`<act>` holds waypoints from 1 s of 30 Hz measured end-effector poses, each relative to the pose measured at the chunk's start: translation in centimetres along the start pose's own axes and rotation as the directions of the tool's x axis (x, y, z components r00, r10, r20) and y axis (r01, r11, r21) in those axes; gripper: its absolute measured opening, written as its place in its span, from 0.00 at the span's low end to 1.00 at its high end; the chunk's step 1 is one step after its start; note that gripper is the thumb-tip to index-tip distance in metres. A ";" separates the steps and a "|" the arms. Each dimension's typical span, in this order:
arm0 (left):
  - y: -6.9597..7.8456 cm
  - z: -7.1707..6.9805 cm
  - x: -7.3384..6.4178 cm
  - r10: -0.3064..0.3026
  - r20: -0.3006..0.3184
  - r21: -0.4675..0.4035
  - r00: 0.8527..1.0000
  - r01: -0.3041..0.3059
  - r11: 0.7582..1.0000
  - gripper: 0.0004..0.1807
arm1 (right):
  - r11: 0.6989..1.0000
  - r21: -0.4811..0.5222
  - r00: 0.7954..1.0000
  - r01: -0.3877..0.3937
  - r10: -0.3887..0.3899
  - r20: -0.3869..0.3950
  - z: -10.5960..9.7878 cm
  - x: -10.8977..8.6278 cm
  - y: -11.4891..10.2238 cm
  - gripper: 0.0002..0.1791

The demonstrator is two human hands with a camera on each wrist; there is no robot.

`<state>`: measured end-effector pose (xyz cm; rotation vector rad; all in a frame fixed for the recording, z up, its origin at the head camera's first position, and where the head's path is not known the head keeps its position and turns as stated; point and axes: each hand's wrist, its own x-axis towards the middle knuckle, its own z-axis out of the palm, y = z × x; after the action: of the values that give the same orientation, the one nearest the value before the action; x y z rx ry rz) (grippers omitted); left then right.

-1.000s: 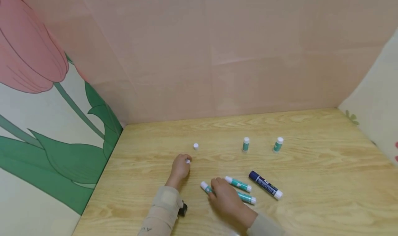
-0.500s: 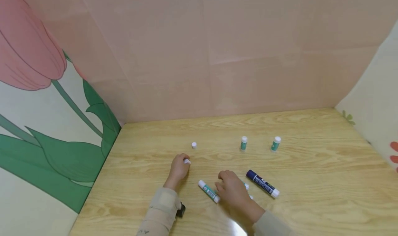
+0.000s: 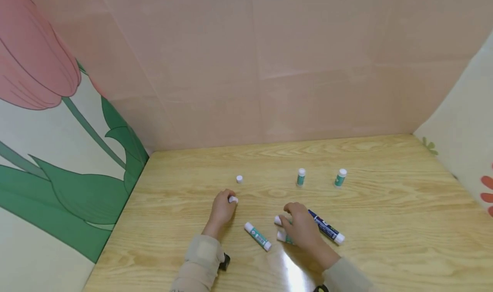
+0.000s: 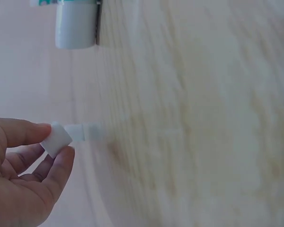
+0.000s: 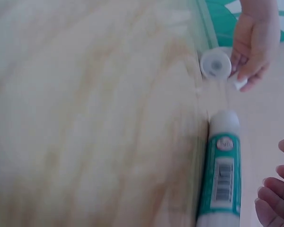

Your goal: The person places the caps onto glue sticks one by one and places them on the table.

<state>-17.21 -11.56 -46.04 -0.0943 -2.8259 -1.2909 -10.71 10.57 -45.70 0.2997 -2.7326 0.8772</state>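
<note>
My left hand (image 3: pixel 223 208) pinches a small white cap (image 4: pixel 57 140) between thumb and fingertips, just over the table. A second white cap (image 3: pixel 239 179) stands a little beyond it. My right hand (image 3: pixel 302 228) hovers with fingers loosely bent and apart over two lying green-and-white glue sticks, an upper one (image 3: pixel 277 220) and a lower one (image 3: pixel 283 237); it hides most of both. Between the hands lies another glue stick (image 3: pixel 258 237), its label and white ends showing. In the right wrist view, the fingers (image 5: pixel 277 194) are beside a glue stick (image 5: pixel 222 175), with nothing held.
To the right of the right hand lies a thick dark-blue tube (image 3: pixel 327 228) with a white end. Two short green glue sticks with white caps, one left (image 3: pixel 301 177) and one right (image 3: pixel 340 178), stand upright farther back on the wooden table (image 3: pixel 404 206). A pink backdrop (image 3: pixel 246 69) rises behind.
My right hand has left the glue stick between the hands and moved right, over the other two lying sticks. The left hand keeps its pinch on the cap, almost still.
</note>
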 end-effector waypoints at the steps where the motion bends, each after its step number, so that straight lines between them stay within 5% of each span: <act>1: 0.1 0.0 0.0 -0.003 0.001 -0.008 1.000 0.003 1.000 0.10 | 1.000 -0.002 1.000 -0.010 0.010 -0.001 -0.2 0.1 0.2 0.11; 10: 0.7 0.4 -0.3 0.012 -0.001 -0.058 1.000 -0.012 0.998 0.11 | 0.992 0.061 0.992 -0.115 0.112 0.055 -2.3 0.7 1.7 0.13; 23: 1.1 0.6 -0.4 -0.010 -0.010 -0.098 1.000 0.009 0.995 0.10 | 0.993 0.030 0.993 -0.117 0.117 0.008 -3.3 0.9 3.8 0.14; 30: 0.9 0.8 -0.4 -0.056 0.036 -0.161 0.998 0.061 0.985 0.10 | 0.992 0.020 0.993 -0.121 0.121 0.007 -3.5 0.9 4.6 0.14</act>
<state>-16.75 -10.38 -45.91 -0.0351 -2.7642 -1.5434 -12.21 16.21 -45.13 0.1410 -2.7728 0.9363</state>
